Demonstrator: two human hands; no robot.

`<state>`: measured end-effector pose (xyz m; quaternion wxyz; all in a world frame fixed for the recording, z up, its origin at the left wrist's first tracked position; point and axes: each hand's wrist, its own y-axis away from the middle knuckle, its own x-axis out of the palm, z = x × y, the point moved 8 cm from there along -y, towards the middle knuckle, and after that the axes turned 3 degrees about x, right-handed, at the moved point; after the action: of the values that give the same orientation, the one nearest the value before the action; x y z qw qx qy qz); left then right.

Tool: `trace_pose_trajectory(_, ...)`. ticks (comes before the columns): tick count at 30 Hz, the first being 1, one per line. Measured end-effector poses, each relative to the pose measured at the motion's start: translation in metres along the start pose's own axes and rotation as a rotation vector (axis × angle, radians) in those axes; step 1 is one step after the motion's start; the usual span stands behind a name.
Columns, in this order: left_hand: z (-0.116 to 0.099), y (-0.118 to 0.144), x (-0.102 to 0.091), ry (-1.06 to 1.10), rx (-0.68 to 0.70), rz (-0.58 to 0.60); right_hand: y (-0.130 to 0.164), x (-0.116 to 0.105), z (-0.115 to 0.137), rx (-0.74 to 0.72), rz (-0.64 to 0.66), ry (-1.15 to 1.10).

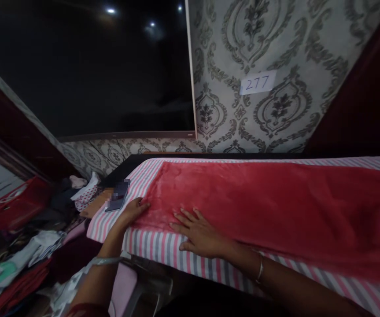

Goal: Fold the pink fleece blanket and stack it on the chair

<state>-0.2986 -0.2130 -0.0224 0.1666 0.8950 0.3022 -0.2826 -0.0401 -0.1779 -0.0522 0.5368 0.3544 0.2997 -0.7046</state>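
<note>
A red plush blanket [249, 198] lies spread in a long flat shape over a striped cloth [173, 248] of pink, grey and white. My right hand [198, 233] rests palm down on the blanket near its front edge, fingers spread. At the blanket's left edge, my left hand [133, 212] touches the red fabric. Its thumb and a finger point right with a small gap between them, and the other fingers are mostly hidden. Some wrinkles show in the blanket toward the right end.
A phone-like dark flat object [119, 197] lies on the striped cloth, left of my left hand. A large television [110, 70] hangs behind. Piled clothes [41, 246] and a red bag [14, 202] are at the left. A paper marked 277 [258, 82] is on the wall.
</note>
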Motion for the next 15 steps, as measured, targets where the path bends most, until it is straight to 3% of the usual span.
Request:
trace_pose_trajectory(2, -0.011, 0.004, 0.003, 0.185, 0.016, 0.074, -0.004, -0.011, -0.007, 0.014, -0.040, -0.150)
trace_pose_trajectory(4, -0.030, 0.008, 0.005, 0.319, 0.052, 0.135, -0.009, -0.033, -0.024, 0.074, -0.164, -0.367)
trace_pose_trajectory(8, -0.108, 0.013, 0.021, 0.313, 0.232, 0.230, -0.012, -0.083, -0.075, 0.208, -0.420, -0.961)
trace_pose_trajectory(11, -0.187, 0.022, 0.059, 0.068, 0.441, 0.233, 0.000, -0.111, -0.110, 0.305, -0.460, -1.340)
trace_pose_trajectory(13, -0.238, 0.039, 0.103, -0.163, 0.643, 0.249, 0.021, -0.127, -0.131, 0.351, -0.499, -1.460)
trace_pose_trajectory(15, -0.271, 0.061, 0.154, -0.207, 0.738, 0.320, 0.050, -0.138, -0.149, 0.364, -0.535, -1.492)
